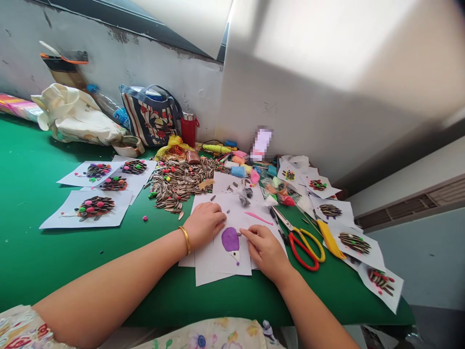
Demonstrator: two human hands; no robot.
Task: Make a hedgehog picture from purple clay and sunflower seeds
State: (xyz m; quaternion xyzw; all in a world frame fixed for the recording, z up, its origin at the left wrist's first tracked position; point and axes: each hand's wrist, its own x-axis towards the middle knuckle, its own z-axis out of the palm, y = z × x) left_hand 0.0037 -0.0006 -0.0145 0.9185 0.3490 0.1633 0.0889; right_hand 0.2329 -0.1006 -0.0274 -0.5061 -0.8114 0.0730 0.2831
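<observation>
A hedgehog shape with a flat purple modelling clay body [230, 239], a white pointed face and a small purple nose lies on a white sheet of paper [210, 271]. My left hand [205, 225] rests on the sheet to the left of the shape, fingers laid down on the paper. At the body's right edge, the fingertips of my right hand [267, 249] are closed on a small grey piece of clay [239, 234]. Another grey bit [228, 211] lies above the body. A pink clay tool [258, 218] lies just beyond my right hand.
Scissors [305, 242] with red and yellow handles and a yellow cutter [330, 239] lie at right. Behind the paper is a heap of sunflower seeds [178, 182], beside clay packets [279, 189]. Finished hedgehog pictures [87, 208] lie at left and along the right edge. Bags [150, 116] stand by the wall.
</observation>
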